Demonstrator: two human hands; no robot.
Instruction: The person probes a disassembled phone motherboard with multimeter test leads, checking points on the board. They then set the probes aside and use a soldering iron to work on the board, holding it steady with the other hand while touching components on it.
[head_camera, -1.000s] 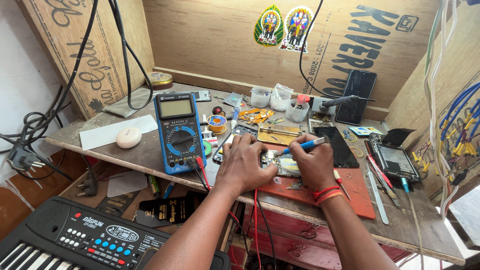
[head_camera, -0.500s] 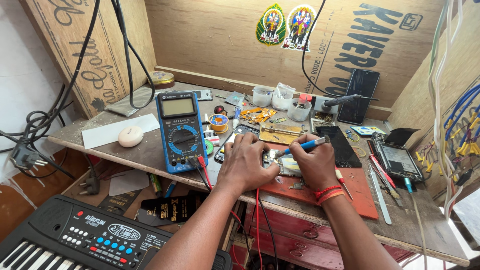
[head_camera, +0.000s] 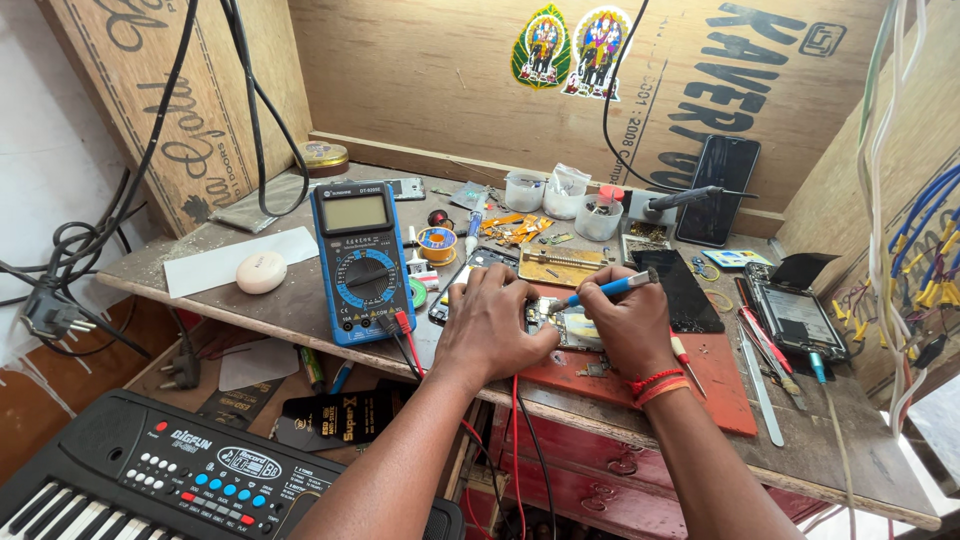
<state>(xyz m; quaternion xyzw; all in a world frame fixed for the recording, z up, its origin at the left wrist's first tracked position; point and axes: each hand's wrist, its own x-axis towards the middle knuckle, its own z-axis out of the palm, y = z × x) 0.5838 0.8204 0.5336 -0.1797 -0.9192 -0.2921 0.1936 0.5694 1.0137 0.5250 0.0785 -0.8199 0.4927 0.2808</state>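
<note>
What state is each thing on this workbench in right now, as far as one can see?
Blue-cased multimeter: lying flat, red and black leads plugged in, display blank.
Opened phone on the red mat: back off, insides showing.
Blue-handled screwdriver: tilted, tip down on the phone.
Right hand: gripping the screwdriver.
Left hand: pressed on the phone.
Black phone: leaning on the wall, screen dark.

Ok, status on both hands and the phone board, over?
Left hand pressed flat on the opened phone, steadying it. Right hand grips blue screwdriver, tip down at the board. Multimeter and its leads lie close left.
</note>
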